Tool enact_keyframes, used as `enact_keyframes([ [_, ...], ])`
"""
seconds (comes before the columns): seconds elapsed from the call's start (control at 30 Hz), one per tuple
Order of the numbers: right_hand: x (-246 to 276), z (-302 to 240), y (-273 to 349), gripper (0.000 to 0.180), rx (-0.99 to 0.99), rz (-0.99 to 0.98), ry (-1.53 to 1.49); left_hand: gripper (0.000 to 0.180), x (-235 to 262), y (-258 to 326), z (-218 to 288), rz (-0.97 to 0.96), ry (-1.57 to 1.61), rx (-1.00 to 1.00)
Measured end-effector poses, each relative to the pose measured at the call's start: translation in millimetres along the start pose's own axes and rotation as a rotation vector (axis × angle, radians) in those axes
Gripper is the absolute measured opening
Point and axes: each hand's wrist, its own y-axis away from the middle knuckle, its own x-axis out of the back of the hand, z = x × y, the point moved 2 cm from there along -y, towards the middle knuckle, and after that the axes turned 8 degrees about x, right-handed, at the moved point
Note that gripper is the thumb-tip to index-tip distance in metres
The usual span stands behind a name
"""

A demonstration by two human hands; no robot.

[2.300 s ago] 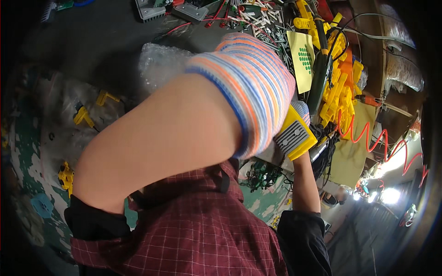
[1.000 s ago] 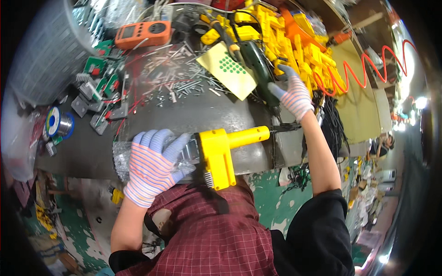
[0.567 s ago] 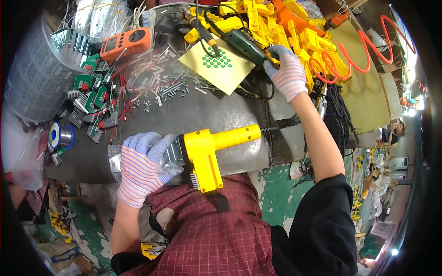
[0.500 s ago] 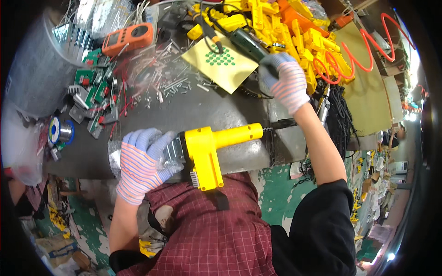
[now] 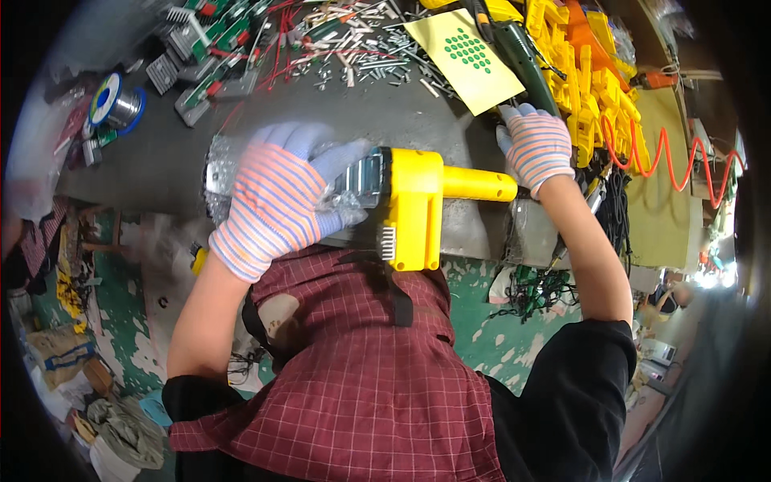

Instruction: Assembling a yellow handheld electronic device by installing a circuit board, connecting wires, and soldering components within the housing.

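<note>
My left hand (image 5: 277, 197), in a striped knit glove, is closed around the metal, clear-plastic-wrapped end of a yellow tool housing (image 5: 418, 205). The housing lies sideways above my lap at the table's edge, its yellow tube (image 5: 479, 184) pointing right. My right hand (image 5: 538, 149), gloved alike, is at the near end of a dark green handheld tool (image 5: 526, 68). Its fingers are loosely bent, thumb apart, and do not seem wrapped around the tool; the fingertips are partly hidden. A yellow sheet with green dots (image 5: 466, 60) lies left of the green tool.
Yellow plastic housings (image 5: 590, 88) are heaped at the far right, beside a coiled red hose (image 5: 662, 161). Screws and small metal pins (image 5: 361, 48) are scattered at the back. Circuit boards (image 5: 201, 88) and a solder spool (image 5: 116, 106) lie at left. Black cables (image 5: 614, 213) hang at right.
The view has shifted, so the bench appears higher and further right. My right hand has drawn back toward me along the dark green tool. My left hand still grips the yellow housing's wrapped end.
</note>
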Motion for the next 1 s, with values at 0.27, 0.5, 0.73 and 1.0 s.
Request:
enact_keyframes([
  [0.27, 75.2, 13.9, 20.9, 0.029, -0.233, -0.017, -1.444, 0.067, -0.7, 3.7, -2.4, 0.062, 0.016, 0.009],
  [0.5, 129.5, -76.0, 50.1, 0.017, -0.246, 0.343, -1.695, 0.044, -5.3, -27.8, 35.7, 0.208, 1.308, 0.11],
  [0.73, 132.8, -112.7, 40.6, 0.078, -0.01, 0.619, -1.521, 0.035, 7.0, -49.5, 63.3, 0.223, 2.052, 0.086],
  [1.0, 107.0, -85.2, 75.6, 0.056, -0.251, 0.037, -1.51, 0.055, 26.2, -17.3, 41.0, 0.249, 0.705, -0.103],
])
